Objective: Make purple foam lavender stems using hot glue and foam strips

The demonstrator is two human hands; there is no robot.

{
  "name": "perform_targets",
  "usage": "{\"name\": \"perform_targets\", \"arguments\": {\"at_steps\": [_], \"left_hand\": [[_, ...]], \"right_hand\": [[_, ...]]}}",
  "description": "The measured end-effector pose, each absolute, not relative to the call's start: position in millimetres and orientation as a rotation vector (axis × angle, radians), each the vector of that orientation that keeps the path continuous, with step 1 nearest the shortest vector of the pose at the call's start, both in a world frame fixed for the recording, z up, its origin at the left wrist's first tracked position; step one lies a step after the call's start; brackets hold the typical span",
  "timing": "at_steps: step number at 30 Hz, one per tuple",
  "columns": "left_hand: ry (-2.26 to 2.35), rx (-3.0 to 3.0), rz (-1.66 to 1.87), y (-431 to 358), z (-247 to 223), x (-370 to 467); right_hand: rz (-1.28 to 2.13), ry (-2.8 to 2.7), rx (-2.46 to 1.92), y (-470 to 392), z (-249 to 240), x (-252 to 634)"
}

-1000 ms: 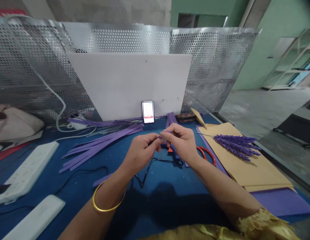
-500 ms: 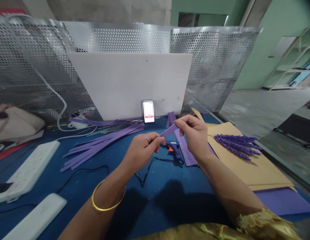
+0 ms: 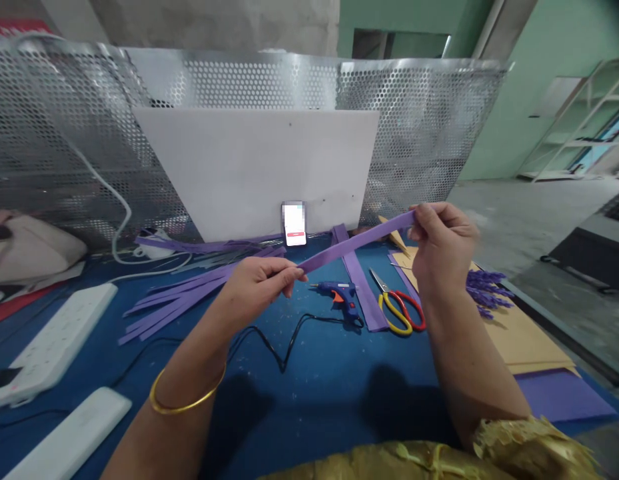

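Observation:
A long purple paper strip (image 3: 359, 241) stretches slantwise above the table between my two hands. My left hand (image 3: 262, 280) pinches its lower left end. The upper right end is gripped between thumb and fingers of my right hand (image 3: 442, 243), held higher. Below the strip lie a blue glue gun (image 3: 342, 297) with an orange trigger and scissors (image 3: 400, 308) with one yellow and one red handle. A wider purple strip (image 3: 366, 297) rests on the table beside them. To the left, several cut purple strips (image 3: 174, 303) are fanned out.
White power strips (image 3: 59, 340) lie at the left, with a black cord (image 3: 289, 353) running toward the glue gun. A phone (image 3: 294, 224) leans on a white board (image 3: 259, 167). At right, a purple flower bunch (image 3: 489, 290) rests on tan sheets (image 3: 524, 333).
My hands have moved apart, the right one up and to the right, the left one leftward. More of the purple strip now shows between them, and the scissors have come into view.

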State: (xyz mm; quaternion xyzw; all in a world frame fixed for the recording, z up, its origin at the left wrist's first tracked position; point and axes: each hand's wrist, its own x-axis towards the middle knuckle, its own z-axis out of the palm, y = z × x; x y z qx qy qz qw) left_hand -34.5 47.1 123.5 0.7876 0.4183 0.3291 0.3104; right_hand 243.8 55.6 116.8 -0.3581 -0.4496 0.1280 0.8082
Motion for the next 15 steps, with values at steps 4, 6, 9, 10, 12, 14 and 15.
{"name": "perform_targets", "arguments": {"at_steps": [4,6,9,10,12,14,15], "left_hand": [[1.192,2.143,0.844,50.9,134.5,-53.1],[1.274,2.168,0.829,54.0,139.5,-67.6],[1.374,2.205,0.794,54.9,146.0,-94.8],[1.411,2.216,0.760,53.2,147.9,-104.3],[1.534,2.191,0.776,46.3,151.8,-122.0],[1.574,2.154,0.864,37.1,155.7,-135.1],[1.566,2.126,0.948,33.1,157.2,-139.1]], "right_hand": [[0.223,-0.926,-0.748,51.8,120.9,249.8],[0.221,-0.941,-0.734,50.4,121.2,248.5],[0.226,-0.976,-0.700,48.8,122.7,248.4],[0.221,-0.975,-0.676,47.6,124.4,250.3],[0.191,-0.944,-0.608,42.7,129.9,257.9],[0.148,-0.894,-0.537,34.0,137.9,269.1],[0.142,-0.877,-0.529,28.8,142.1,275.0]]}}
